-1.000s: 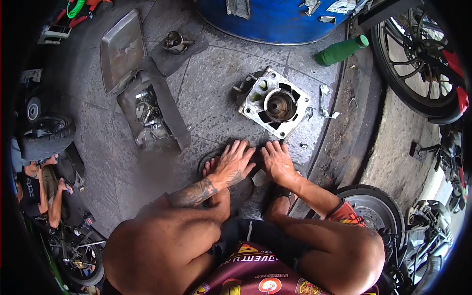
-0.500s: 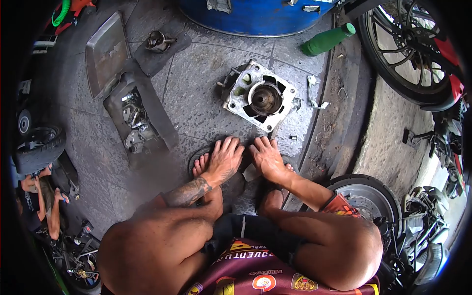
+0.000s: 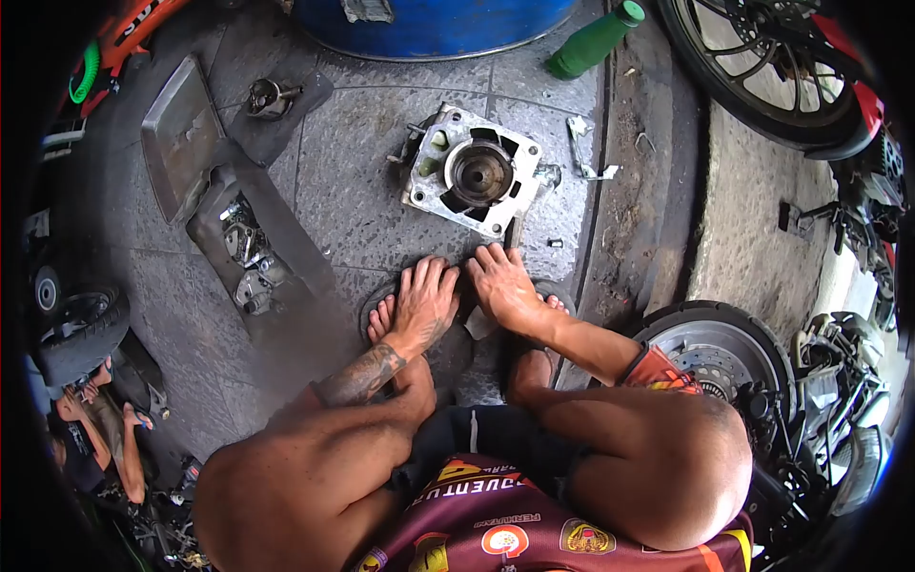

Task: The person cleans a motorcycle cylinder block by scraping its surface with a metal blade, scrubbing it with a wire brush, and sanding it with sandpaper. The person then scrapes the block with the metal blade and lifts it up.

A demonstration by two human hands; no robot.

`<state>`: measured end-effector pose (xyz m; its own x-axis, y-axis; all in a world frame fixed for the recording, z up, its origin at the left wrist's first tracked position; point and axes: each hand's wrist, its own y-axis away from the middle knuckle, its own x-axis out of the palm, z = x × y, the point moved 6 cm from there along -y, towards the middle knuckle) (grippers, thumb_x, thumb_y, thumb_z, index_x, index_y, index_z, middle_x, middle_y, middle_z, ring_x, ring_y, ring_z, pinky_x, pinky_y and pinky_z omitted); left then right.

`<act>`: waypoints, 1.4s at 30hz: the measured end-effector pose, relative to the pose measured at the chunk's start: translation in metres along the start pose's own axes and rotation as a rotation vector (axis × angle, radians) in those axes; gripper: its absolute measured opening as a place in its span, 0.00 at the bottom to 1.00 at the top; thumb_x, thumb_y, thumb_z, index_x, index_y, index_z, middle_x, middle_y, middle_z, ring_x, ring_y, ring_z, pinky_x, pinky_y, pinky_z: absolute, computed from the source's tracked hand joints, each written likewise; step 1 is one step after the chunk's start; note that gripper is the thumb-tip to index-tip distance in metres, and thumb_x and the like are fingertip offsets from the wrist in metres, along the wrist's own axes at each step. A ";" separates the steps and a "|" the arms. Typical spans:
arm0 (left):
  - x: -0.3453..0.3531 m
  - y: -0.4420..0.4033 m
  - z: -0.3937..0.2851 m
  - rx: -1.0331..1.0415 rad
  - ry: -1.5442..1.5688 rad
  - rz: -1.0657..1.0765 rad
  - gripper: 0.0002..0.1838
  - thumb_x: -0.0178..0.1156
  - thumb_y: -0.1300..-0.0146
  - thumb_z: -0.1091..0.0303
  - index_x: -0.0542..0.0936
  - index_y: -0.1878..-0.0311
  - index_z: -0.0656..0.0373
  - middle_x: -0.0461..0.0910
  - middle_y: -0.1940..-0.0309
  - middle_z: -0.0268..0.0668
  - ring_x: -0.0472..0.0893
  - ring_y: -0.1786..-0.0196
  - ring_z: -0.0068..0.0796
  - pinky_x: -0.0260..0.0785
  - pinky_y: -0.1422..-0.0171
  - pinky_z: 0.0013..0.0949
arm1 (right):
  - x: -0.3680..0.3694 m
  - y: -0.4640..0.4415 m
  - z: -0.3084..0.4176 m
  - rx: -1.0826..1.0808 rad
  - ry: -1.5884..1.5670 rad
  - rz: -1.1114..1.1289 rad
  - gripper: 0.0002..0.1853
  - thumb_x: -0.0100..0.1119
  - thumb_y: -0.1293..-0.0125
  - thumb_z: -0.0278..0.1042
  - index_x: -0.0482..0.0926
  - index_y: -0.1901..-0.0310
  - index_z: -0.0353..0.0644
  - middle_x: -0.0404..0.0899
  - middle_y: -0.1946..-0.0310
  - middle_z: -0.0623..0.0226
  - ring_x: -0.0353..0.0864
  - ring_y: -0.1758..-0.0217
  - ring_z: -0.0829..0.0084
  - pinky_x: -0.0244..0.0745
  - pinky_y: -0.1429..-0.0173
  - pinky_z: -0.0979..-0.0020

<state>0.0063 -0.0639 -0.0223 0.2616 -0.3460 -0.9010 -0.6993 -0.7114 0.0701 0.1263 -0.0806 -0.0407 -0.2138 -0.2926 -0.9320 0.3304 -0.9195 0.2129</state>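
Note:
Just in front of my feet, my left hand (image 3: 426,300) is back up with its fingers bent downward. My right hand (image 3: 502,289) is beside it, a narrow gap away, its fingers curled under. A dark piece shows in the gap between them, and a greyish flat piece (image 3: 481,324) is below my right hand. What the fingers grip is hidden beneath them. Beyond the hands, an engine cylinder block (image 3: 477,172) rests on the paving with its round bore facing up. A small dark metal bit (image 3: 556,243) lies right of it.
Left are an open metal box (image 3: 253,248) of parts and a small metal part (image 3: 272,98) on a dark mat. A blue drum (image 3: 438,29) and green bottle (image 3: 596,40) stand at the back. Motorcycle wheels (image 3: 724,348) flank the right. Another person (image 3: 105,419) sits at far left.
The view has shifted, so the cylinder block, box and bottle appear further left and higher. Both hands stay close together in front of my feet, with little visible change in their pose.

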 end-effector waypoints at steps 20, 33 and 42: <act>-0.085 -0.036 -0.008 0.017 0.577 -0.071 0.11 0.65 0.38 0.65 0.79 0.60 0.63 0.73 0.51 0.47 0.71 0.42 0.50 0.65 0.37 0.49 | -0.121 0.017 -0.012 0.055 -0.634 0.038 0.10 0.56 0.29 0.36 0.69 0.57 0.38 0.78 0.78 0.47 0.80 0.72 0.42 0.71 0.70 0.46; -0.115 -0.043 0.007 -0.060 0.535 -0.343 0.12 0.55 0.31 0.63 0.76 0.64 0.65 0.73 0.58 0.45 0.73 0.47 0.45 0.65 0.40 0.46 | -0.184 0.016 -0.092 0.518 -0.913 -0.360 0.12 0.56 0.26 0.38 0.74 0.61 0.36 0.79 0.76 0.47 0.80 0.70 0.45 0.74 0.66 0.58; -0.137 -0.110 -0.004 0.113 0.091 -0.452 0.43 0.64 0.41 0.37 0.69 0.35 0.65 0.66 0.36 0.52 0.62 0.30 0.56 0.52 0.26 0.57 | -0.175 -0.037 -0.117 0.313 -0.527 -0.360 0.13 0.59 0.29 0.37 0.71 0.56 0.36 0.83 0.67 0.44 0.82 0.61 0.40 0.76 0.60 0.49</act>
<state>0.0501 0.0590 0.0952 0.6102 -0.0723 -0.7890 -0.5682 -0.7339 -0.3722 0.2593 0.0353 0.0802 -0.7024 0.0281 -0.7112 -0.1070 -0.9920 0.0665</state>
